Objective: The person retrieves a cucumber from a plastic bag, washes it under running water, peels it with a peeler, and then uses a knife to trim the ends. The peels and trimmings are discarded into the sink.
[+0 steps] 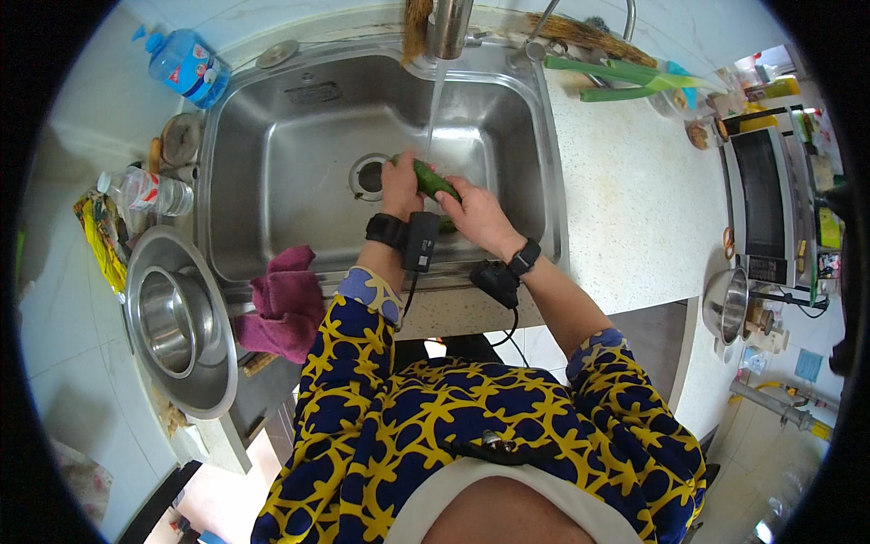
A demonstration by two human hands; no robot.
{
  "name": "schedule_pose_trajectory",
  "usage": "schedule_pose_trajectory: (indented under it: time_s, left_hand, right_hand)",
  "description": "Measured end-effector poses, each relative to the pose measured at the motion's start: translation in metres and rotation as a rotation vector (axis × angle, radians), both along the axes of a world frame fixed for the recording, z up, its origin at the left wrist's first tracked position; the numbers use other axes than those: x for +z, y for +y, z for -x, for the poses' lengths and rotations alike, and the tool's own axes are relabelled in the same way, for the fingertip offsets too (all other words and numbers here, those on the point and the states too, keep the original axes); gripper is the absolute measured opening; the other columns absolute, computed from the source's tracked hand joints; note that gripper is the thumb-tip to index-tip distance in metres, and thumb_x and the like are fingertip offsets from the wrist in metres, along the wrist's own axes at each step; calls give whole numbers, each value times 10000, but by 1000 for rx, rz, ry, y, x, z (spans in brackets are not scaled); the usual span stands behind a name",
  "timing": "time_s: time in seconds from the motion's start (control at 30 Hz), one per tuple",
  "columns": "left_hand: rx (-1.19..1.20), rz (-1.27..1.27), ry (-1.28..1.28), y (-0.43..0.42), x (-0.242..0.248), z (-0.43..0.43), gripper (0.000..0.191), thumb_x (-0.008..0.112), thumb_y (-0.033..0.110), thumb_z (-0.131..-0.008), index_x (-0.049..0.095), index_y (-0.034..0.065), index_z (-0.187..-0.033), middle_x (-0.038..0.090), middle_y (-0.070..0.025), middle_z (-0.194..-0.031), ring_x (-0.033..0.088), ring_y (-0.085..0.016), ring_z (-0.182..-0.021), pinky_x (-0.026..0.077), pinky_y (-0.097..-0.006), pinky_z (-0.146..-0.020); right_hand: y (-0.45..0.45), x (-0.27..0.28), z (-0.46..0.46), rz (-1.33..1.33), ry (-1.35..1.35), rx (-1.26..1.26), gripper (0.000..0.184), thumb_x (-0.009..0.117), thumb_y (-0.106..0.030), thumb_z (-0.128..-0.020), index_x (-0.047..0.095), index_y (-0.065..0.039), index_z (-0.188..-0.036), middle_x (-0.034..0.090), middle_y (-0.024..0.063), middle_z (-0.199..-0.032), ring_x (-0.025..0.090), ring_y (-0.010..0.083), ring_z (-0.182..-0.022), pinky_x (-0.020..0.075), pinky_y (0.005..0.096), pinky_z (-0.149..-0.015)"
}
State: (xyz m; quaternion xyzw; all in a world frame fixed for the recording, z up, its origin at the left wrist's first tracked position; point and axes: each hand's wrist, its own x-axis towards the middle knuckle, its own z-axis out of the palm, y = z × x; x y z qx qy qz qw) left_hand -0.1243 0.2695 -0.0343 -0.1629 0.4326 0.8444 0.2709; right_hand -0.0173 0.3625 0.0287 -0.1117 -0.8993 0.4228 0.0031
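Both of my hands are on a green cucumber (431,182) above the stainless steel sink (306,183). My left hand (401,185) wraps its upper left end and looks slightly blurred. At the lower right end, my right hand (480,216) grips it between thumb and fingers. Water runs from the metal faucet (451,30) in a thin stream that falls close to the cucumber. Another green vegetable (446,224), mostly hidden by my hands and wrist gear, lies lower in the sink. The round drain (369,178) shows just left of my left hand.
A maroon cloth (285,302) hangs over the sink's front left edge, beside nested metal bowls (166,323). Left stand a plastic bottle (153,192) and a blue soap pump bottle (189,68). Green onions (618,78) lie on the right counter (632,190), near a microwave oven (764,204).
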Motion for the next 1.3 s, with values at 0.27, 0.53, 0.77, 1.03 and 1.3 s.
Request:
schedule_pose_trajectory:
  time_s: [0.27,0.53,0.77,1.03,1.3]
  left_hand:
    - [-24,-382,-306,-11,2,15,204,383,233,-892,432,38,-856,558,-144,-823,550,-283,-750,456,-436,-711]
    - [-97,-312,-86,11,20,-7,171,458,230,-903,496,64,-921,563,-79,-886,551,-223,-876,439,-385,-778]
    - [-171,151,56,5,18,-15,259,608,298,-819,509,78,-915,554,-27,-851,529,-149,-760,418,-308,-601]
    - [-28,109,123,4,18,-12,304,611,228,-810,481,1,-966,551,-69,-866,543,-173,-749,458,-302,-629]
    - [-74,-233,-65,-13,21,6,217,559,193,-839,505,10,-942,572,-105,-921,571,-231,-864,469,-345,-748]
  right_hand:
    - [25,-5,-5,588,-97,25,309,495,-303,-883,536,-1,-933,490,14,-600,448,109,-502,366,240,-471]
    - [21,-19,5,905,-143,-154,226,486,-291,-900,513,-67,-912,437,-38,-579,338,20,-416,243,175,-365]
    - [15,-37,20,-159,190,35,291,621,-115,-749,443,-18,-958,536,124,-782,559,268,-704,447,340,-610]
    - [-6,-37,39,-326,115,-45,356,654,-58,-659,484,-21,-969,572,141,-736,580,316,-663,473,381,-579]
    - [25,-22,46,1086,-496,134,228,642,-126,-717,524,-19,-879,500,25,-550,482,111,-417,365,244,-380]
